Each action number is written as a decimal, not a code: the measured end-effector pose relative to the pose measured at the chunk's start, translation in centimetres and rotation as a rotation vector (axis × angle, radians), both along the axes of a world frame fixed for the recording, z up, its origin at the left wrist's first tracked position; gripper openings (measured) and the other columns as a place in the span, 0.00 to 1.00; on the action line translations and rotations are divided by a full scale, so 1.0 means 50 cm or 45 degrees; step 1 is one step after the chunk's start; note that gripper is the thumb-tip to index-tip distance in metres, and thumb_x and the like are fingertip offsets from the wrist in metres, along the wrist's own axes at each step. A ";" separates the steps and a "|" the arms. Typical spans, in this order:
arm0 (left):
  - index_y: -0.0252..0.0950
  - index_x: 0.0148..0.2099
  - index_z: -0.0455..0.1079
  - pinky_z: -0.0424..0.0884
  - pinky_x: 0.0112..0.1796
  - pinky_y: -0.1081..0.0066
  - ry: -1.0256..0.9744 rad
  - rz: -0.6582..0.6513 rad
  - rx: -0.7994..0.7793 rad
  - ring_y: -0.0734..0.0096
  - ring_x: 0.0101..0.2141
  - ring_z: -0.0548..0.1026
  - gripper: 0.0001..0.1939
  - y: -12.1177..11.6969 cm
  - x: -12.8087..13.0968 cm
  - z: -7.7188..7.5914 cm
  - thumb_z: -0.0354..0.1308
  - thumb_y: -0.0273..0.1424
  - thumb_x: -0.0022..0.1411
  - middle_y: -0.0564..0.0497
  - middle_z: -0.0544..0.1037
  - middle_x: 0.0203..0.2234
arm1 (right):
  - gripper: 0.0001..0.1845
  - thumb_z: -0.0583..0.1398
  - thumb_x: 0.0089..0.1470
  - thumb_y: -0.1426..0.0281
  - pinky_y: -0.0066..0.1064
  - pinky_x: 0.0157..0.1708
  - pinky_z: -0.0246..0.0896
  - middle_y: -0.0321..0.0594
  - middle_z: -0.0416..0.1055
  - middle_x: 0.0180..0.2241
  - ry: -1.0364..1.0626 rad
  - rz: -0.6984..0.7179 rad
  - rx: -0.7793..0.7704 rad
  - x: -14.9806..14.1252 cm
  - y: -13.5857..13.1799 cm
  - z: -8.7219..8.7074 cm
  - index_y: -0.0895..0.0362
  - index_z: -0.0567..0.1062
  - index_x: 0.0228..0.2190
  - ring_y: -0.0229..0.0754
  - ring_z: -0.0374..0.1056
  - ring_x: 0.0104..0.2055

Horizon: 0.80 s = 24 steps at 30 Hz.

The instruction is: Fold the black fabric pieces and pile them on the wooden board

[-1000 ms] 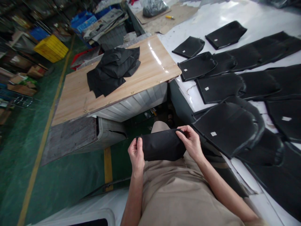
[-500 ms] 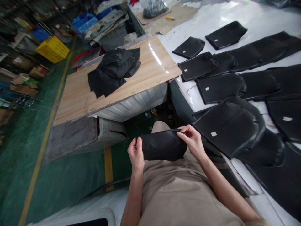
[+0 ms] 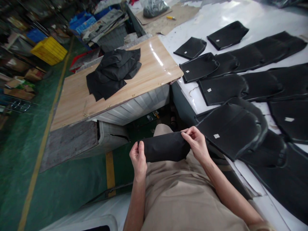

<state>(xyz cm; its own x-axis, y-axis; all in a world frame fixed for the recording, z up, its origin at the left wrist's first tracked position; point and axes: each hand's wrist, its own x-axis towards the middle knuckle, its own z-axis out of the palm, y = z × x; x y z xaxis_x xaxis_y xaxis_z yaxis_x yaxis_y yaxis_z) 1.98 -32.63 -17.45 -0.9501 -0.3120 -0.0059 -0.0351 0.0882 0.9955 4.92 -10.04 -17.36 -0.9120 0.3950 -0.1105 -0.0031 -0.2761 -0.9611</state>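
A smooth black piece of sheet material [image 3: 166, 147], fabric or leather-like, is stretched between my hands above my lap. Its upper edge runs nearly straight and its lower right corner is cut at a slant. My left hand [image 3: 139, 157] pinches the left end, thumb on top. At the upper right corner, my right hand [image 3: 195, 141] grips the piece between thumb and fingers. To my right, stacked black panels [image 3: 233, 128] with small white labels lie in overlapping rows on the white table [image 3: 178, 35].
A crumpled pile of black pieces [image 3: 113, 72] lies on a wood-grain board [image 3: 154, 70] ahead, resting on a white bin [image 3: 134, 109]. Farther back are a yellow crate [image 3: 49, 50], a yellow cutter [image 3: 171, 18] and a clear bag [image 3: 156, 8]. Green floor [image 3: 69, 189] shows at left.
The view has shifted slightly, so the tables sit a little farther left in it. Both hands keep their grip on the black piece, whose lower edge has risen slightly.
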 end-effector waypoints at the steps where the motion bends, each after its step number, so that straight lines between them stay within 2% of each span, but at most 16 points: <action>1: 0.34 0.25 0.62 0.60 0.26 0.78 -0.002 -0.002 0.008 0.79 0.23 0.59 0.20 -0.001 0.000 0.000 0.61 0.43 0.59 0.58 0.61 0.20 | 0.14 0.67 0.51 0.64 0.30 0.35 0.61 0.39 0.73 0.34 0.008 0.011 0.005 0.000 0.002 0.002 0.55 0.67 0.25 0.40 0.67 0.35; 5: 0.34 0.25 0.61 0.59 0.26 0.77 0.011 0.018 0.004 0.79 0.23 0.58 0.21 -0.002 -0.002 0.001 0.62 0.44 0.58 0.59 0.60 0.19 | 0.14 0.69 0.49 0.63 0.32 0.36 0.62 0.37 0.71 0.35 0.044 0.146 0.073 0.000 0.015 0.002 0.53 0.70 0.32 0.41 0.67 0.36; 9: 0.34 0.24 0.61 0.59 0.26 0.77 0.005 0.027 -0.035 0.79 0.23 0.58 0.22 -0.002 -0.002 0.000 0.62 0.45 0.58 0.59 0.60 0.19 | 0.15 0.69 0.49 0.62 0.32 0.32 0.60 0.36 0.68 0.33 -0.025 0.296 0.272 0.003 0.024 -0.008 0.52 0.70 0.34 0.41 0.64 0.33; 14: 0.34 0.24 0.61 0.59 0.26 0.77 0.000 0.009 -0.085 0.79 0.23 0.58 0.23 0.000 -0.001 0.002 0.61 0.47 0.58 0.58 0.61 0.20 | 0.17 0.69 0.49 0.63 0.32 0.32 0.60 0.35 0.67 0.33 -0.022 0.234 0.364 0.004 0.026 -0.013 0.52 0.68 0.36 0.41 0.64 0.33; 19: 0.34 0.24 0.62 0.60 0.26 0.77 0.047 0.017 -0.168 0.79 0.23 0.59 0.22 0.000 0.001 0.004 0.60 0.45 0.59 0.58 0.61 0.20 | 0.17 0.68 0.48 0.62 0.32 0.30 0.58 0.33 0.66 0.30 -0.111 0.309 0.477 0.005 0.030 -0.011 0.52 0.67 0.35 0.40 0.62 0.30; 24: 0.34 0.24 0.61 0.59 0.26 0.77 0.082 -0.009 -0.266 0.79 0.23 0.58 0.22 -0.002 0.002 0.003 0.59 0.45 0.61 0.58 0.60 0.19 | 0.19 0.69 0.47 0.62 0.32 0.30 0.60 0.34 0.66 0.30 -0.151 0.291 0.497 0.003 0.028 -0.013 0.52 0.66 0.35 0.41 0.64 0.31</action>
